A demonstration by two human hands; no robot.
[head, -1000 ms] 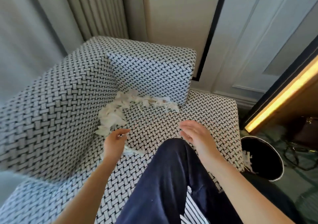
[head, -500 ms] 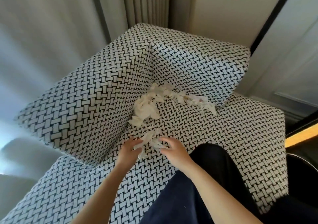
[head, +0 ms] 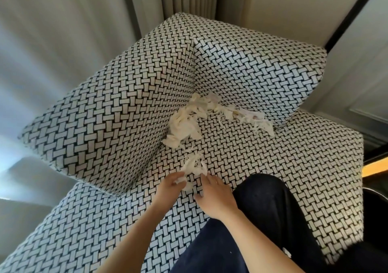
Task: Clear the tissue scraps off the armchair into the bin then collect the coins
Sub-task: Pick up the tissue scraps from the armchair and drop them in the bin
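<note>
Barely begun: most tissue scraps [head: 189, 123] sit heaped in the armchair [head: 283, 167] seat's far corner. The left hand [head: 169, 186] pinches a near clump [head: 194, 167] in its fingers; the right hand [head: 217, 198] rests beside it, fingers spread. No coins visible.

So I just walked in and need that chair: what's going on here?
A person has one knee on the armchair, gathering tissue scraps. The left hand pinches a small clump near the seat's front; the right hand reaches in beside it, fingers straight. A larger pile lies in the seat's back corner, not yet cleared. No coins show plainly.
</note>
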